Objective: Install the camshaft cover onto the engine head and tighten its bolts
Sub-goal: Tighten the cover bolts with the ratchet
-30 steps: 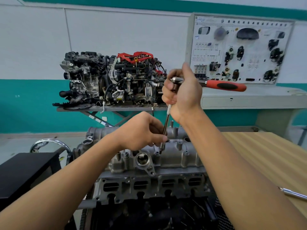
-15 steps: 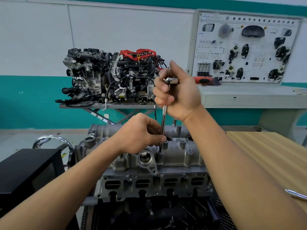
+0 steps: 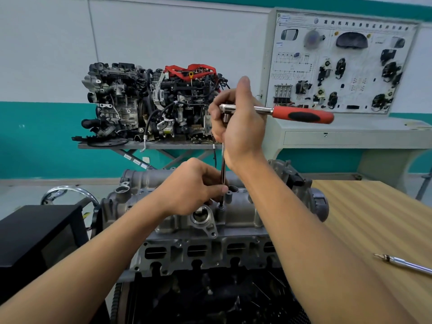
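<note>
Nearest to us, low in the view, sits the engine head (image 3: 198, 251), its row of dark ports facing us. The grey camshaft cover (image 3: 243, 212) is seated on top of it, its long axis running left to right across our view. Both forearms reach forward over it from either side.

Our left hand (image 3: 191, 185) hovers just above the middle of the cover, fingers curled, thumb and forefinger pinching the lower end of a thin extension bar (image 3: 223, 170). The bar stands almost upright, and its tip meets a bolt (image 3: 221, 208) on the cover's near edge.

Directly above, our right hand (image 3: 238, 129) wraps the head of a ratchet (image 3: 301, 114), thumb pointing up. The red handle sticks out level to our right.

So the bolt lies straight below both hands, with the left hand closer to it. We judge that the coming turn hinges on keeping the bar vertical while the handle sweeps.

To the right, a slim metal tool (image 3: 405, 264) lies on the wooden tabletop (image 3: 374, 218). Farther back, a display engine (image 3: 152, 104) and a training board (image 3: 339, 66) stand by the wall.
</note>
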Tool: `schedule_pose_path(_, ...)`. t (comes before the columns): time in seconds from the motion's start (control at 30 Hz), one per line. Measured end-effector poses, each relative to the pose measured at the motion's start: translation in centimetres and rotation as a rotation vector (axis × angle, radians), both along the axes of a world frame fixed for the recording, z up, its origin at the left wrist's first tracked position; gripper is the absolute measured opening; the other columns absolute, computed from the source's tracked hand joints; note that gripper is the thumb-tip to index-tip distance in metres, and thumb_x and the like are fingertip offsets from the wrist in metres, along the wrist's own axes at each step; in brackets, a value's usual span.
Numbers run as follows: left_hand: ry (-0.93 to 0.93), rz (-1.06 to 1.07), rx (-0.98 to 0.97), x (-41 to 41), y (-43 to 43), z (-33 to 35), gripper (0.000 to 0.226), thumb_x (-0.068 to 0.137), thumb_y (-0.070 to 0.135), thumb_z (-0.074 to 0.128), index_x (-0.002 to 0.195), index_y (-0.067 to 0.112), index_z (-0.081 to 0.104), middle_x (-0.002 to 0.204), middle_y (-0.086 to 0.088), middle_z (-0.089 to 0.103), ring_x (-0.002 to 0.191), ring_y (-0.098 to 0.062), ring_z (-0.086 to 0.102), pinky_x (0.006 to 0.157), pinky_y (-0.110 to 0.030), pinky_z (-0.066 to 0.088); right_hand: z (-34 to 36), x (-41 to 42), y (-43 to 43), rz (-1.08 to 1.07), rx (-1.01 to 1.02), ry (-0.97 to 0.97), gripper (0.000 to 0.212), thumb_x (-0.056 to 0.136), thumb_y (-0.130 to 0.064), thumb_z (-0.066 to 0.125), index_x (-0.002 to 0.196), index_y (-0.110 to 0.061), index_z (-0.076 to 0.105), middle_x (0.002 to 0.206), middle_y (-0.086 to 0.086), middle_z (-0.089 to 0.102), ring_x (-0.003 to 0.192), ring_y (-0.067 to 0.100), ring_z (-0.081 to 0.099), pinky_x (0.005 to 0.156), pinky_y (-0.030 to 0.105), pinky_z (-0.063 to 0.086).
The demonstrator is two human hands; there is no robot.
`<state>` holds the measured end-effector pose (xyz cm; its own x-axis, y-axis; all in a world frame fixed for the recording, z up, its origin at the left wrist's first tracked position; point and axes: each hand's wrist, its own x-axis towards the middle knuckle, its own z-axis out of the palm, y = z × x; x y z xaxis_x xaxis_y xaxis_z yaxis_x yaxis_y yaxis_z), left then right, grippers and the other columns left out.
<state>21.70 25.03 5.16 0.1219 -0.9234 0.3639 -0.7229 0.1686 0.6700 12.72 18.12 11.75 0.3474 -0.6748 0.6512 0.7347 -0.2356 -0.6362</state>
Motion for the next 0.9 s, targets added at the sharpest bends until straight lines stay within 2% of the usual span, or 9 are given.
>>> schedule_pose_path(0.07, -0.032, 0.007, 0.008, -0.1, 0.0, 0.0, 0.008, 0.091, 0.014, 0.072, 0.095, 0.010, 0.078, 0.077, -0.001, 0.078, 0.070, -0.019, 0.075, 0.069, -0.034, 0.062, 0.0, 0.2, 0.5, -0.083, -0.003, -0.026, 0.056, 0.109, -0.034, 0.033, 0.064, -0.010, 0.057, 0.053, 0.007, 0.050, 0.039, 0.012, 0.037, 0.039, 0.018, 0.025)
schedule_pose_path(0.2, -0.131, 0.026, 0.013, -0.3, 0.0, -0.1, 0.005, 0.089, 0.017, 0.074, 0.090, 0.015, 0.078, 0.062, 0.015, 0.072, 0.054, 0.002, 0.065, 0.054, -0.013, 0.049, -0.1, 0.4, 0.7, -0.168, -0.027, -0.049, 0.057, 0.108, -0.033, 0.034, 0.061, -0.012, 0.058, 0.052, 0.007, 0.051, 0.040, 0.013, 0.039, 0.039, 0.019, 0.027)
schedule_pose_path(0.23, -0.156, 0.026, 0.021, -0.4, -0.1, -0.1, 0.005, 0.088, 0.017, 0.075, 0.090, 0.015, 0.078, 0.065, 0.015, 0.073, 0.057, 0.004, 0.065, 0.057, -0.013, 0.051, -0.2, 0.4, 0.6, -0.165, -0.034, -0.048, 0.057, 0.108, -0.033, 0.034, 0.061, -0.012, 0.059, 0.052, 0.007, 0.051, 0.040, 0.013, 0.039, 0.039, 0.018, 0.027)
schedule_pose_path(0.3, -0.187, 0.035, 0.034, -0.4, -0.3, 0.0, 0.008, 0.086, 0.017, 0.077, 0.093, 0.013, 0.078, 0.080, 0.008, 0.077, 0.070, -0.001, 0.071, 0.071, -0.025, 0.059, -0.3, 0.5, 0.3, -0.134, -0.042, -0.048, 0.057, 0.108, -0.034, 0.035, 0.061, -0.014, 0.060, 0.052, 0.006, 0.051, 0.040, 0.013, 0.040, 0.039, 0.018, 0.027)
schedule_pose_path(0.37, -0.187, 0.044, 0.037, -0.2, -0.4, 0.1, 0.005, 0.085, 0.016, 0.078, 0.088, 0.014, 0.078, 0.078, 0.005, 0.078, 0.070, -0.004, 0.072, 0.073, -0.030, 0.060, -0.2, 0.7, -0.1, -0.110, -0.038, -0.035, 0.058, 0.107, -0.035, 0.036, 0.059, -0.016, 0.061, 0.052, 0.006, 0.051, 0.040, 0.012, 0.040, 0.038, 0.017, 0.027)
schedule_pose_path(0.57, -0.192, 0.100, 0.058, -0.5, -0.7, 0.5, 0.007, 0.087, 0.018, 0.076, 0.080, 0.014, 0.076, 0.069, 0.003, 0.076, 0.063, -0.008, 0.072, 0.065, -0.028, 0.060, 1.2, 0.6, -1.3, -0.026, 0.125, 0.145, 0.051, 0.107, -0.034, 0.036, 0.068, -0.008, 0.055, 0.056, 0.007, 0.049, 0.033, 0.011, 0.028, 0.039, 0.019, 0.018)
schedule_pose_path(0.67, -0.214, 0.074, 0.001, -0.6, -0.3, 0.0, 0.005, 0.086, 0.016, 0.077, 0.080, 0.016, 0.076, 0.072, 0.006, 0.076, 0.064, -0.001, 0.071, 0.064, -0.023, 0.058, 0.6, -0.2, -0.6, 0.014, 0.052, 0.082, 0.052, 0.107, -0.035, 0.036, 0.067, -0.009, 0.057, 0.056, 0.007, 0.048, 0.033, 0.011, 0.030, 0.040, 0.017, 0.020)
schedule_pose_path(0.77, -0.246, 0.040, -0.061, -0.6, 0.1, -0.4, 0.003, 0.085, 0.016, 0.078, 0.087, 0.014, 0.078, 0.077, 0.007, 0.077, 0.069, 0.002, 0.071, 0.072, -0.026, 0.058, -0.1, -0.9, 0.1, 0.072, -0.044, 0.002, 0.054, 0.107, -0.034, 0.035, 0.066, -0.010, 0.059, 0.055, 0.007, 0.049, 0.034, 0.010, 0.033, 0.039, 0.016, 0.023)
schedule_pose_path(0.9, -0.219, 0.029, -0.058, -0.5, 0.1, -0.6, 0.005, 0.086, 0.015, 0.078, 0.090, 0.013, 0.078, 0.081, 0.007, 0.078, 0.072, 0.002, 0.072, 0.075, -0.025, 0.059, 0.1, -1.5, -0.2, 0.104, -0.027, -0.002, 0.052, 0.108, -0.033, 0.033, 0.069, -0.007, 0.057, 0.056, 0.008, 0.047, 0.034, 0.011, 0.031, 0.040, 0.018, 0.021)
